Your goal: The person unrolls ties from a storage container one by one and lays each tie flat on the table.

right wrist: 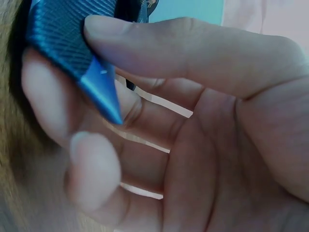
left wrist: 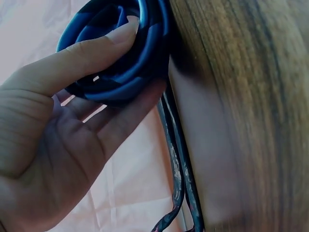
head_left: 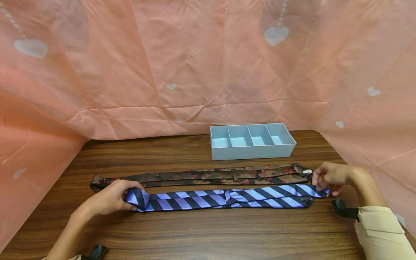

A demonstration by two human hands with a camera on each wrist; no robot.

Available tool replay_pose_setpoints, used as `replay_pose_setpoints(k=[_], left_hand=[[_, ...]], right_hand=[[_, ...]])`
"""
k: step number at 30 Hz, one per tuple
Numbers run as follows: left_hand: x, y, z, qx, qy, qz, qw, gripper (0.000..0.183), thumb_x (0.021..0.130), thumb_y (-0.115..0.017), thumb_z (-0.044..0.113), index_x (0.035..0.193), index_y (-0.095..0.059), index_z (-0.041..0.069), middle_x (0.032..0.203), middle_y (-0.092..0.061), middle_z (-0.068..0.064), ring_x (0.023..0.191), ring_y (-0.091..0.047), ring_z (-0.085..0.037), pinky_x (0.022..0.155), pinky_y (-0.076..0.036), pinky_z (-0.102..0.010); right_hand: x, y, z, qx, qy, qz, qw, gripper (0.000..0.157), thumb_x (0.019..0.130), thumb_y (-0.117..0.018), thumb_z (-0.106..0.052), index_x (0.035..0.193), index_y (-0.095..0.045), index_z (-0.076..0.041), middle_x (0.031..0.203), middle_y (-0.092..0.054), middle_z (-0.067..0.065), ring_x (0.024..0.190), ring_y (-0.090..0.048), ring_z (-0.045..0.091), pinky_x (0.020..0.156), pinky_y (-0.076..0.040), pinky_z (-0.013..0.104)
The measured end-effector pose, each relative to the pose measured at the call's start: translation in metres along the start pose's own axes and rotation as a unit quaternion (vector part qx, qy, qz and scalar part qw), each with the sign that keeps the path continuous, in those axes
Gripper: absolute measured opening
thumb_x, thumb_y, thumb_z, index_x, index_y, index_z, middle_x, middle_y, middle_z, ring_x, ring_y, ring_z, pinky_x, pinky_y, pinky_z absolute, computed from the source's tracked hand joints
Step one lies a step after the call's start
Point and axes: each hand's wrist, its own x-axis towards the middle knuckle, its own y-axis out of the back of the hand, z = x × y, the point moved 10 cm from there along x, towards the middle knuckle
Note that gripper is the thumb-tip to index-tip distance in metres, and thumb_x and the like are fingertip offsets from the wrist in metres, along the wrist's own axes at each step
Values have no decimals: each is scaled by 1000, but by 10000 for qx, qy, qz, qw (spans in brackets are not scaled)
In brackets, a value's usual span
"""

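Note:
A blue-and-black striped necktie (head_left: 195, 200) stretches from side to side near the middle of the table, doubled over on itself. Its left end is rolled into a coil (left wrist: 116, 82), which my left hand (head_left: 112, 196) grips, thumb pressed into the spiral and fingers beneath. At the other end, my right hand (head_left: 333, 177) pinches the pointed tip (right wrist: 104, 87) between thumb and fingers. Just behind it lies a brown floral necktie (head_left: 198, 176) with red patches, also laid lengthwise; my left hand overlaps its curled left end in the head view.
A pale blue tray (head_left: 253, 151) with several compartments stands at the back, right of centre. The wooden table (head_left: 208, 234) runs up to a peach curtain (head_left: 182, 65) with white hearts, hanging behind and along both sides.

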Motion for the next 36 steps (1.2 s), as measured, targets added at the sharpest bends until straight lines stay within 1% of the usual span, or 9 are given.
replay_pose_setpoints(k=[5,10,12,17,23,27,32,36], left_hand=[[1,-4,2,34,11,-93,9999,46,78,-91,15,119,-71,8,113,-72,-6,96,-66,-15,78,-55,-28],[2,-5,8,8,-48,-72,10000,47,78,-91,12,119,-71,8,116,-71,-11,97,-67,-18,77,-56,-29],[3,-6,10,-7,-106,-53,9999,47,78,-91,11,120,-71,7,118,-71,-13,98,-67,-19,77,-57,-29],[4,-5,14,80,-183,7,9998,46,77,-91,10,119,-72,8,119,-72,-12,100,-68,-20,79,-57,-29],[3,-1,15,328,-156,86,9993,43,78,-91,11,117,-73,11,113,-73,-6,95,-66,-13,76,-56,-29],[2,3,13,315,-71,54,9995,42,80,-90,11,118,-72,12,111,-72,-2,94,-65,-9,76,-56,-28],[-2,6,10,173,-111,73,9998,41,81,-88,10,119,-71,11,112,-71,-2,95,-64,-8,77,-56,-29],[-6,11,7,136,-121,210,9996,40,82,-88,13,118,-70,11,118,-72,-8,95,-62,-6,77,-55,-27]], right_hand=[[2,0,2,69,-23,-38,10000,14,80,-53,8,91,-60,7,84,-66,5,74,-62,18,57,-55,28],[2,0,2,81,-7,-40,10000,14,79,-53,8,91,-60,6,85,-67,5,78,-63,18,59,-56,31],[2,0,2,93,-9,-43,9999,14,79,-53,8,91,-60,7,84,-66,5,78,-62,18,59,-56,31],[3,-2,2,127,8,-63,9999,13,78,-55,8,90,-60,7,79,-63,2,70,-58,16,59,-55,30],[2,-1,1,72,3,-43,10000,13,79,-54,8,90,-61,6,81,-65,4,73,-60,17,59,-56,32],[2,0,1,14,-4,-33,10000,13,79,-54,8,90,-61,5,83,-66,4,76,-61,18,60,-56,33],[2,0,1,-6,-4,-18,10000,13,80,-54,8,91,-62,4,83,-66,4,75,-60,17,60,-56,32],[3,-1,0,7,25,-31,10000,14,80,-54,8,91,-62,4,82,-65,4,73,-59,17,59,-56,31]])
